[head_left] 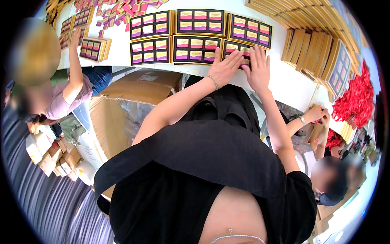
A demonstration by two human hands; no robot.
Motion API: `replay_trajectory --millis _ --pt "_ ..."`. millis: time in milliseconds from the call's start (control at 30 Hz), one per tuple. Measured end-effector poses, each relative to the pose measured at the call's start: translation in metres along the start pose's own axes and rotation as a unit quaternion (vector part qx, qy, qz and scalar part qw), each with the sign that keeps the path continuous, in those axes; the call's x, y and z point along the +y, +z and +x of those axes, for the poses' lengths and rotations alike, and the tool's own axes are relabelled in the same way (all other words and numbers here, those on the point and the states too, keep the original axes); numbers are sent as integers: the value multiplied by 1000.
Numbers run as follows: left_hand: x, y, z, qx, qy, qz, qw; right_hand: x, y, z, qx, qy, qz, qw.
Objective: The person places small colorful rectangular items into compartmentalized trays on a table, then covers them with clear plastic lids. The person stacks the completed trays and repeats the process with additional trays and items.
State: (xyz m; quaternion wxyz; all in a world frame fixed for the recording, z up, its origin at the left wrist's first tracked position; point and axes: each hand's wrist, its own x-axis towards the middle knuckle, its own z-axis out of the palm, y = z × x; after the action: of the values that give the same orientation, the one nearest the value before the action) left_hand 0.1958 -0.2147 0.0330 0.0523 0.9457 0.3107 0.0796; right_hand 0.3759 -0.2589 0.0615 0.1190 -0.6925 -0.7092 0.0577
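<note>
My left hand [224,71] reaches from the lower left to a shallow black tray [240,42] at the right of the near row. Its fingers are stretched out, with the tips on or just over the packets. Beside it, my right hand [258,74] lies flat with fingers extended over the tray's right side. Both hands are open and grip nothing. Small pink, purple and gold packets [231,47] fill the tray's slots; my fingers cover some of them. To the left stands a similar filled tray [198,48], and behind it another filled tray [200,30].
Loose packets [118,16] are scattered at the table's far left. Gold-edged boxes [310,49] stand in rows at right, near red shredded filler [357,97]. A large open carton [107,122] sits below the table edge. Co-workers' arms [75,77] reach in at both sides.
</note>
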Motion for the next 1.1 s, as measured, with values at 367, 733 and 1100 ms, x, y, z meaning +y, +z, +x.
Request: replay_trajectory --millis 367,733,1100 --pt "-8 20 -13 47 -94 65 992 -7 35 -3 -77 -90 -84 989" --pt "-70 -114 -231 306 -553 -70 772 -9 35 -2 -55 -108 -77 990" --pt "-276 108 -512 -199 -707 103 671 -133 18 -5 -110 -202 7 973"
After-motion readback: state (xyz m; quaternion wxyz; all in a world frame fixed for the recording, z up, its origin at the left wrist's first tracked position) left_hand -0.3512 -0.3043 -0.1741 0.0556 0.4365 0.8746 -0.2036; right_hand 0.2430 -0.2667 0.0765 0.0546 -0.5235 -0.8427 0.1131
